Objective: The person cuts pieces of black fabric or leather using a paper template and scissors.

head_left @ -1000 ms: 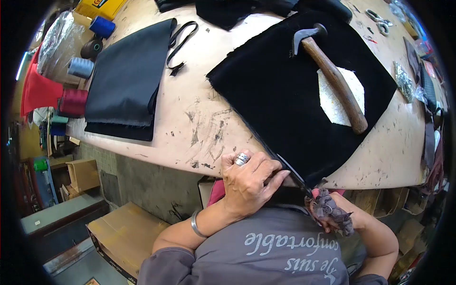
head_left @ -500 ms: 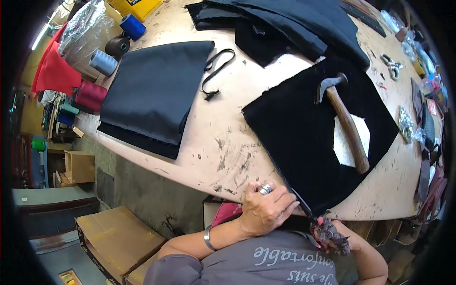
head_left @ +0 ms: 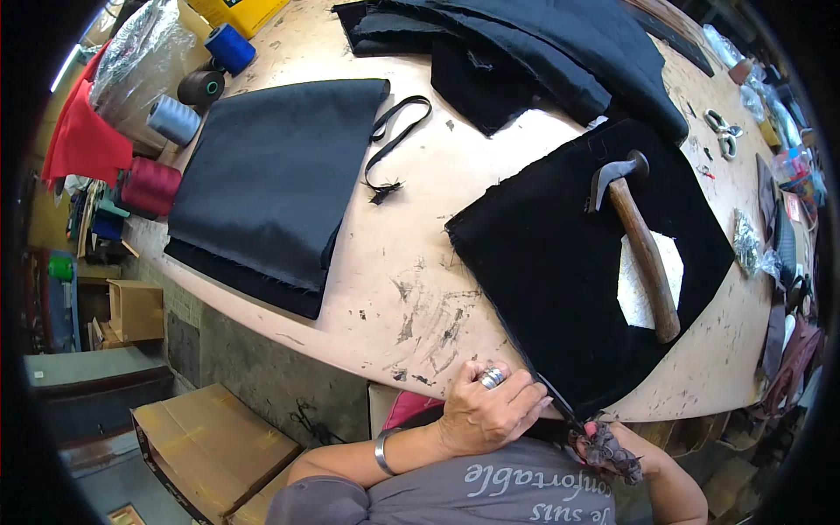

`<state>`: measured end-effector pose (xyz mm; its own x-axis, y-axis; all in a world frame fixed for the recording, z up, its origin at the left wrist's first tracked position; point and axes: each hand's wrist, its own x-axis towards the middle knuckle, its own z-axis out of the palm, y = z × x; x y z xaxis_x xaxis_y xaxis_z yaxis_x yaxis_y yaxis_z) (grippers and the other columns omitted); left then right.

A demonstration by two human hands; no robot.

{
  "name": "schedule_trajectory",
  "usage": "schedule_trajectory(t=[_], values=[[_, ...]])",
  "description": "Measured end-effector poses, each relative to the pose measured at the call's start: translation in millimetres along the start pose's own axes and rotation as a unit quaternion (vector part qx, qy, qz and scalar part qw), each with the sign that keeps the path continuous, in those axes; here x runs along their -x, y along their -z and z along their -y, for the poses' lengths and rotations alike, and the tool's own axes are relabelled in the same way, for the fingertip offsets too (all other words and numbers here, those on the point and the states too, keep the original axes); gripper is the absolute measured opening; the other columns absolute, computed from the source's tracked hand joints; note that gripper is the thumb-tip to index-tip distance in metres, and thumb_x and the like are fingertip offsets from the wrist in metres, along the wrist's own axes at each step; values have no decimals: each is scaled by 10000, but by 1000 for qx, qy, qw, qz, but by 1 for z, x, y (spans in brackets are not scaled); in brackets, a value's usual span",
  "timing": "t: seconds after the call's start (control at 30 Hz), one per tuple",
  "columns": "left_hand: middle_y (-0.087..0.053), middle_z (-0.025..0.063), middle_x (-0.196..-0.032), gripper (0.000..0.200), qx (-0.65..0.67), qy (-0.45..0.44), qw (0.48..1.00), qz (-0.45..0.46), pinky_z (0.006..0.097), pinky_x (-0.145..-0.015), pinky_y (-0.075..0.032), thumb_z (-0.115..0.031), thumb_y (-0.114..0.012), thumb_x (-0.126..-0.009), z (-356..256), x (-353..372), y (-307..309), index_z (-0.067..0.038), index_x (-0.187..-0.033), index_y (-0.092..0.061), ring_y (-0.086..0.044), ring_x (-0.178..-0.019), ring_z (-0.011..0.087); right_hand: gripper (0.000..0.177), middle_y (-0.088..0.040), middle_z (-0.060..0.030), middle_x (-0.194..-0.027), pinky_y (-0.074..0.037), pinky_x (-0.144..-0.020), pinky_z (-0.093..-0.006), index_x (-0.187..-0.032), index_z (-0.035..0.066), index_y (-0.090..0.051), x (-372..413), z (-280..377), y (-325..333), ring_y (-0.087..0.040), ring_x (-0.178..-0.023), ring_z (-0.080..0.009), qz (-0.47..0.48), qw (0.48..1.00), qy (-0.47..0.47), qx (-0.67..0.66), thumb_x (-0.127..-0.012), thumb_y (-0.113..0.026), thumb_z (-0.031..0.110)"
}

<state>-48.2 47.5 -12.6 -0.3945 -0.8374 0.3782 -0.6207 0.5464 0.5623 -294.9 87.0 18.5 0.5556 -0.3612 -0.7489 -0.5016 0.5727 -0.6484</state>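
A square of black fabric [head_left: 560, 262] lies on the table, one corner reaching the front edge. My left hand [head_left: 494, 407], with a ring and a bracelet, has its fingers curled at the fabric's near left edge; its fingertips partly hide what they pinch. In my right hand [head_left: 634, 446] are scissors [head_left: 556, 398], their handles wrapped in grey rag. The dark blades lie along the fabric's edge, beside my left fingertips. A claw hammer [head_left: 643, 249] with a wooden handle rests on the fabric, across a white patch [head_left: 634, 289].
Folded black material [head_left: 271, 184] lies to the left beside a black strap [head_left: 398, 144]. More black fabric [head_left: 525, 52] is heaped at the back. Thread spools [head_left: 175, 118] stand far left, another pair of scissors [head_left: 722, 133] far right. A cardboard box [head_left: 214, 437] sits below the table.
The view has shifted slightly, so the table items appear a little lower and the left-hand ones further left. Both hands keep nearly the same pose at the fabric's edge.
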Motion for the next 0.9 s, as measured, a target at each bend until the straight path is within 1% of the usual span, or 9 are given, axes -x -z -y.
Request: schedule_trajectory(t=[0.07,0.2,0.3,0.43,0.5,0.57,0.6,0.73,0.9], values=[[-501,-42,-651,116,0,-3,1000,-3,305,-558,-284,-212,-672,-657,0,0,0,-158,-721,-592,-475,-540,126,267,-547,-121,-795,-420,-695,-317,-847,-12,-522,0,3,-2,-524,-744,-230,-18,999,27,-6,-645,-599,145],[-507,-40,-648,113,1,-1,1000,-2,309,-572,-289,-198,-669,-648,0,0,1,-156,-721,-594,-485,-560,134,254,-544,-144,-833,-412,-713,-340,-857,-12,-523,0,7,-1,-513,-756,-278,7,999,-32,-10,-655,-586,128],[-515,-38,-647,115,8,4,1000,-2,312,-588,-292,-182,-673,-638,-1,-2,2,-156,-715,-591,-491,-573,138,227,-530,-150,-817,-414,-701,-350,-836,-14,-519,-1,-1,-2,-505,-754,-300,-9,988,111,103,-663,-579,119],[-538,-29,-658,124,18,19,1000,7,325,-615,-295,-152,-683,-628,-6,1,2,-151,-706,-586,-493,-579,156,202,-514,-169,-837,-420,-684,-370,-836,-21,-507,-1,3,-6,-512,-759,-313,-21,980,149,126,-688,-575,98],[-540,-22,-658,122,19,23,999,14,329,-623,-295,-147,-684,-630,-5,1,1,-146,-701,-585,-493,-581,168,230,-522,-171,-825,-429,-674,-365,-876,-30,-492,2,19,-11,-527,-743,-326,-32,995,85,38,-704,-576,98],[-519,-7,-623,117,28,24,999,7,327,-628,-292,-119,-683,-631,-8,2,1,-130,-679,-577,-488,-577,180,252,-528,-171,-796,-432,-667,-358,-891,-35,-491,2,16,-9,-531,-708,-336,-17,995,54,82,-712,-586,114],[-513,-5,-612,116,33,23,999,-1,326,-624,-290,-112,-682,-632,-8,0,0,-125,-674,-575,-483,-568,179,268,-532,-173,-764,-431,-650,-364,-908,-38,-481,0,14,-10,-533,-681,-349,-38,982,147,113,-721,-593,117],[-481,-6,-559,109,46,37,998,6,316,-613,-266,-88,-669,-649,-11,0,0,-110,-663,-563,-443,-502,164,284,-552,-178,-755,-430,-637,-356,-949,-33,-479,1,21,-14,-553,-698,-349,-44,995,81,32,-738,-591,120],[-498,-10,-606,91,33,57,997,29,331,-631,-278,-141,-660,-653,-11,2,1,-129,-670,-571,-480,-568,180,335,-561,-182,-768,-430,-644,-352,-961,-46,-483,-1,12,-14,-568,-707,-337,-44,991,112,52,-711,-607,139]])
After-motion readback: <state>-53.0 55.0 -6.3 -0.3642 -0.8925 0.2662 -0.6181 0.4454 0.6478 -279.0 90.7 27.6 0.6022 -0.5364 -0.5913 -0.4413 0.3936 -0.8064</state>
